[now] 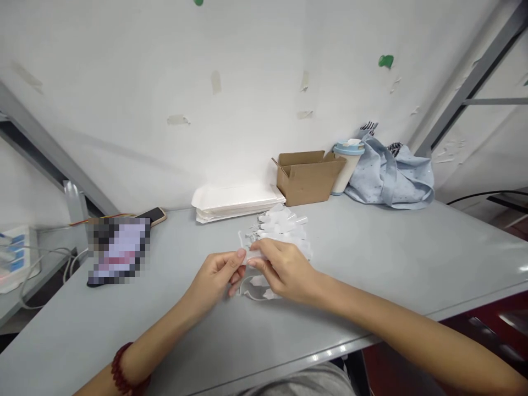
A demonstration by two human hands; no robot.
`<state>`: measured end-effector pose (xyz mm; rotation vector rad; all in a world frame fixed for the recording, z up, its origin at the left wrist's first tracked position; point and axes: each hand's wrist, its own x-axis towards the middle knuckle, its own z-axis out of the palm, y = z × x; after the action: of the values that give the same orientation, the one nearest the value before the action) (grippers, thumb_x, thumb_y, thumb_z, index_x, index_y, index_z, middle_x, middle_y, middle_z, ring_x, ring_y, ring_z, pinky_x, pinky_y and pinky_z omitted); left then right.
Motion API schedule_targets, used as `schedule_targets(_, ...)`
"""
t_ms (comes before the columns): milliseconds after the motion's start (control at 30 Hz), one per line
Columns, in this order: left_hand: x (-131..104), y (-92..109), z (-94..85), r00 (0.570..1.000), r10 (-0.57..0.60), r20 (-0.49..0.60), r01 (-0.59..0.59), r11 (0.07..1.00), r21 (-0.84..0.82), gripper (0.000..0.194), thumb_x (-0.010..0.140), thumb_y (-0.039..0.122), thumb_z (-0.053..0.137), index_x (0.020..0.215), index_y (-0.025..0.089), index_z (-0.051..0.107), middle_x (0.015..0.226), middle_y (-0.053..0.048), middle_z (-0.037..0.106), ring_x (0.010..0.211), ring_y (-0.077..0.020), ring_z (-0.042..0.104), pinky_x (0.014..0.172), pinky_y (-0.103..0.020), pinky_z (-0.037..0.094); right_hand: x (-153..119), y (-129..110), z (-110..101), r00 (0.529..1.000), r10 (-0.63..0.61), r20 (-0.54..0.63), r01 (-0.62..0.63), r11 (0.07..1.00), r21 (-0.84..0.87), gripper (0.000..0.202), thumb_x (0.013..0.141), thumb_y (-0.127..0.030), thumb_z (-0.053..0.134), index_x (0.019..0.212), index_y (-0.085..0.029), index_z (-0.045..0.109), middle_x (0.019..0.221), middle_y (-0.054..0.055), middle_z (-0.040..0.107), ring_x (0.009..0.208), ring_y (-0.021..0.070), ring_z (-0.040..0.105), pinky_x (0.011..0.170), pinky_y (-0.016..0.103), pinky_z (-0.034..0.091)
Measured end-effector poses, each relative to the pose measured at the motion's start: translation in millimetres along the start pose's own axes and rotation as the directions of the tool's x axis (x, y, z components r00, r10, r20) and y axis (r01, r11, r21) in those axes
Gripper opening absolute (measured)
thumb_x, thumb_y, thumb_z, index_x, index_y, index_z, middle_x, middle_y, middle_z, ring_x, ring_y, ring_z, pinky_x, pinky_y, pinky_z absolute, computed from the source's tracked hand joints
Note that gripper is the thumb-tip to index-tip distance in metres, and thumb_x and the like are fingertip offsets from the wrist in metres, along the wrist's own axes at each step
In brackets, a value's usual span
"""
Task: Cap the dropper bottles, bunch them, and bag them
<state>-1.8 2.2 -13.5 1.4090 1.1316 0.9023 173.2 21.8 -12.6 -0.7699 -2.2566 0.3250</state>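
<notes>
My left hand [220, 272] and my right hand [284, 267] meet over the middle of the grey table. Between them they pinch a small whitish translucent piece [252, 254], mostly covered by the fingers. Both hands are closed on it, the left at its left end and the right at its right end. Just behind the hands lies a pile of white translucent pieces [284, 220]. Under and in front of my right hand, a thin white curved strip with pale pinkish flower-like shapes [259, 281] lies on the table.
Behind the pile are a stack of white envelopes [239, 199], an open cardboard box [309, 179], a lidded cup [346, 165] and a light blue bag [390, 176]. At left are a phone [154, 216], a blurred item [119, 250] and a power strip [18, 256] with cables.
</notes>
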Motion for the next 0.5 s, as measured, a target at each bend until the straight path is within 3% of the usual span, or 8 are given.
schedule_targets(133, -5.3, 0.3, 7.2, 0.979, 0.050, -0.199, -0.039, 0.997, 0.060, 0.045, 0.081, 0.052, 0.050, 0.054, 0.017, 0.046, 0.045, 0.007, 0.027, 0.041, -0.0064, 0.027, 0.040, -0.020, 0.023, 5.3, -1.9, -2.9, 0.986, 0.140, 0.086, -0.153, 0.974, 0.170, 0.028, 0.093, -0.035, 0.036, 0.074, -0.017, 0.047, 0.063, 0.000, 0.048, 0.055, 0.0113, 0.041, 0.053, 0.024, 0.031)
schedule_targets(200, -8.1, 2.0, 9.5, 0.966, 0.093, -0.243, -0.062, 0.989, 0.132, 0.044, 0.080, 0.051, 0.050, 0.053, 0.017, 0.045, 0.045, 0.007, 0.027, 0.041, -0.0070, 0.026, 0.040, -0.021, 0.022, 7.3, -2.9, -3.6, 0.952, 0.254, 0.172, -0.300, 0.887, 0.352, 0.035, 0.092, -0.039, 0.039, 0.064, -0.018, 0.042, 0.056, -0.003, 0.040, 0.051, 0.0090, 0.036, 0.050, 0.022, 0.029)
schedule_targets(267, -9.9, 4.1, 10.9, 0.954, 0.117, -0.275, -0.071, 0.982, 0.173, 0.045, 0.080, 0.050, 0.049, 0.050, 0.018, 0.043, 0.043, 0.006, 0.026, 0.041, -0.0073, 0.026, 0.040, -0.021, 0.022, 8.1, -3.2, -3.4, 0.860, 0.347, 0.374, -0.509, 0.637, 0.579, 0.039, 0.089, -0.046, 0.042, 0.062, -0.018, 0.041, 0.049, -0.007, 0.030, 0.044, 0.0069, 0.028, 0.044, 0.020, 0.026)
schedule_targets(367, -10.9, 7.0, 11.4, 0.950, 0.118, -0.290, -0.060, 0.978, 0.202, 0.049, 0.080, 0.050, 0.048, 0.043, 0.019, 0.036, 0.041, 0.006, 0.026, 0.039, -0.0073, 0.025, 0.039, -0.021, 0.023, 7.3, -2.0, -2.6, 0.672, 0.247, 0.698, -0.736, 0.117, 0.667, 0.041, 0.088, -0.052, 0.043, 0.066, -0.017, 0.044, 0.043, -0.012, 0.019, 0.036, 0.0043, 0.016, 0.036, 0.017, 0.019)
schedule_targets(433, -11.4, 9.0, 11.1, 0.955, 0.109, -0.277, -0.044, 0.972, 0.232, 0.051, 0.080, 0.051, 0.046, 0.041, 0.019, 0.034, 0.039, 0.005, 0.027, 0.038, -0.0073, 0.026, 0.038, -0.021, 0.025, 6.8, -0.4, -3.0, 0.617, 0.148, 0.773, -0.777, -0.045, 0.628, 0.040, 0.089, -0.050, 0.043, 0.067, -0.016, 0.046, 0.042, -0.012, 0.020, 0.034, 0.0037, 0.016, 0.033, 0.016, 0.018)
schedule_targets(500, -11.8, 10.6, 10.3, 0.959, 0.103, -0.265, -0.032, 0.965, 0.259, 0.052, 0.080, 0.051, 0.045, 0.041, 0.019, 0.035, 0.038, 0.005, 0.028, 0.037, -0.0074, 0.027, 0.038, -0.021, 0.025, 7.1, 0.9, -4.4, 0.608, 0.105, 0.787, -0.786, -0.059, 0.615, 0.040, 0.089, -0.049, 0.043, 0.068, -0.016, 0.048, 0.041, -0.011, 0.023, 0.033, 0.0038, 0.019, 0.032, 0.015, 0.020)
